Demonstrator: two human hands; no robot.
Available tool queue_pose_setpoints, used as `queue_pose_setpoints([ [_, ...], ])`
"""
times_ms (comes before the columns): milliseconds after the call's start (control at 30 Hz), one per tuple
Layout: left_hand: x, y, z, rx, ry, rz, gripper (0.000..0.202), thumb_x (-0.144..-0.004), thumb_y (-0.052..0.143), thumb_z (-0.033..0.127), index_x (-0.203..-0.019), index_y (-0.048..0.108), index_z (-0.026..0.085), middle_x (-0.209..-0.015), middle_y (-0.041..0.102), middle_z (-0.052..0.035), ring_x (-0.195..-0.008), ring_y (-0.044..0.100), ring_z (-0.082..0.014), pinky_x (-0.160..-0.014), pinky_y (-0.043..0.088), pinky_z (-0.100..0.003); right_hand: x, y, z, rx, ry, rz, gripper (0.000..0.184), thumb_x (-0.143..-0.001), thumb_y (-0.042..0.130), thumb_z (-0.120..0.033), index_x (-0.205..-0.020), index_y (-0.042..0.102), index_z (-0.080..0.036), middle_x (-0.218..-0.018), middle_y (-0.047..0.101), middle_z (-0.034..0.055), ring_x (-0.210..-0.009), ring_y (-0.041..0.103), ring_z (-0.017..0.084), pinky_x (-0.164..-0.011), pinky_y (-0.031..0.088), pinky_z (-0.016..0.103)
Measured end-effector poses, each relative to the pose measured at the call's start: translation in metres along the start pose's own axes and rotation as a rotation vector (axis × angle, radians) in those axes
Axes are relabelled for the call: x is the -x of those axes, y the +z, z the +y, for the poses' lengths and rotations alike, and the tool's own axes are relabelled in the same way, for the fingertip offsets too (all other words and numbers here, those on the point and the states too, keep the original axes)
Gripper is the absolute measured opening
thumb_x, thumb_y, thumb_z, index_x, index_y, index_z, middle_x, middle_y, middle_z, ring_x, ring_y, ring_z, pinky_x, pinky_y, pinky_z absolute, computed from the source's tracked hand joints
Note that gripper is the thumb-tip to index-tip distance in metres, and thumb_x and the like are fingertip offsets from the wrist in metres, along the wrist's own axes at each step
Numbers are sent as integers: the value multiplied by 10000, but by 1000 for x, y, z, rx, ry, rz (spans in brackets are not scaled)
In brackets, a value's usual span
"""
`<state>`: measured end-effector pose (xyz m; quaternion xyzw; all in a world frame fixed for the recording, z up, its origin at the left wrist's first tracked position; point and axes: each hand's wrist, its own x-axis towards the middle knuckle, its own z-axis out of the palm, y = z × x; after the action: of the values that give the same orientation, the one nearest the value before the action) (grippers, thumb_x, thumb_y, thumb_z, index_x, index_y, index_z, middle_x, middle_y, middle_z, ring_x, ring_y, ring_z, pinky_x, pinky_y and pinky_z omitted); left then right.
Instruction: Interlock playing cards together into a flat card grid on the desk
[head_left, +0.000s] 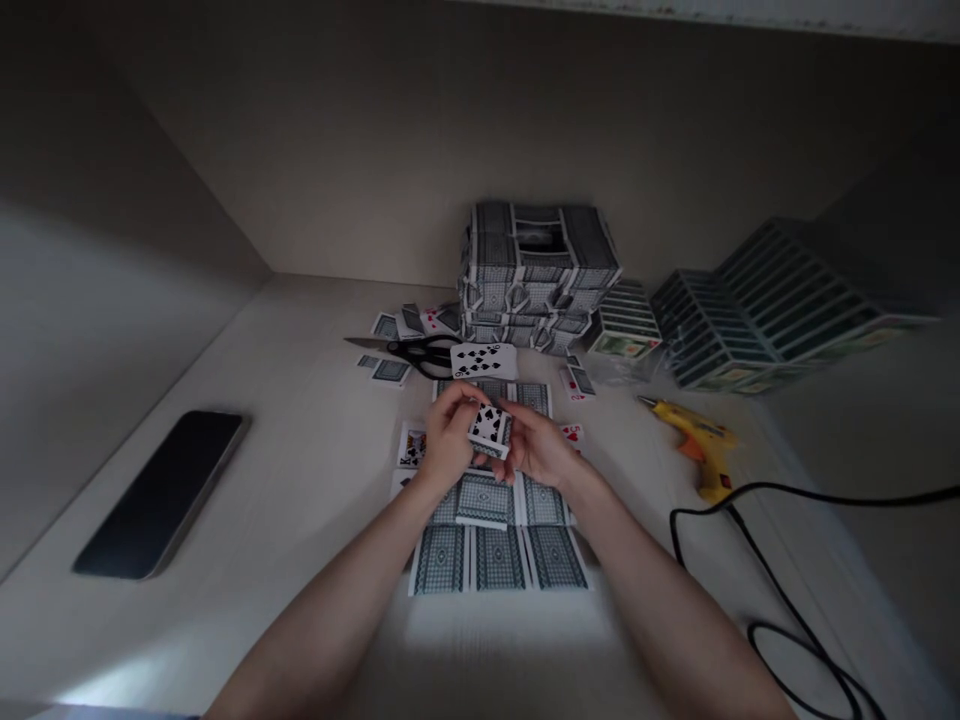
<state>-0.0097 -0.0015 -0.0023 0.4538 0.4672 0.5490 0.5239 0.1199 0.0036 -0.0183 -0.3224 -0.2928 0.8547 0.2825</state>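
Note:
Between both hands is a folded playing card point(490, 424) with black spades on its face and a patterned band along its lower edge. My left hand point(450, 430) pinches its left side. My right hand point(538, 443) has fingers at its right side and beneath it. Under the hands lie several playing cards joined into a flat sheet point(499, 558), patterned backs up, in rows. A king card point(412, 444) shows at the sheet's left, and a red five point(572, 433) at its right. Just beyond the hands, a spade card point(484, 361) lies face up.
Black-handled scissors point(420, 350) and card scraps point(391, 372) lie at the back left. Behind stands a box built of cards point(540, 270). Stacked card boxes point(757, 320) are at right, near a yellow glue gun point(701, 440) with a black cord point(810, 497). A phone point(161, 495) lies left.

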Motion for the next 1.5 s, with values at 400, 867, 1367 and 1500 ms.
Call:
queue_pose_setpoints([
  [400,-3,-2,-1,10,44,39,106,-779,499,282,-808,565,206,-567,489,53,-358,397,-64,-327,285,-189,-1,-2,4,78,-207,40,410,-827,500,-542,-692,524,-156,-466,599,11,-417,614,147,-386,518,223],
  [867,-12,-7,-10,-274,108,5,253,-780,565,397,-674,584,169,-634,554,21,-619,492,-114,-550,383,-204,-12,14,17,267,-497,397,322,-766,563,-534,-716,519,-219,-528,462,-65,-458,530,115,-514,573,322],
  [1367,-15,-8,-10,-252,98,15,249,-792,554,361,-665,626,159,-604,589,18,-594,513,-121,-568,385,-225,-8,16,18,403,-531,401,346,-750,567,-539,-706,601,-198,-656,519,-24,-563,525,130,-528,564,317],
  [1500,-15,-8,-9,-158,66,12,256,-776,567,361,-639,635,155,-618,612,9,-631,543,-131,-625,409,-237,-6,18,17,509,-556,440,363,-759,555,-531,-645,570,-187,-615,490,-25,-587,496,125,-551,548,285],
])
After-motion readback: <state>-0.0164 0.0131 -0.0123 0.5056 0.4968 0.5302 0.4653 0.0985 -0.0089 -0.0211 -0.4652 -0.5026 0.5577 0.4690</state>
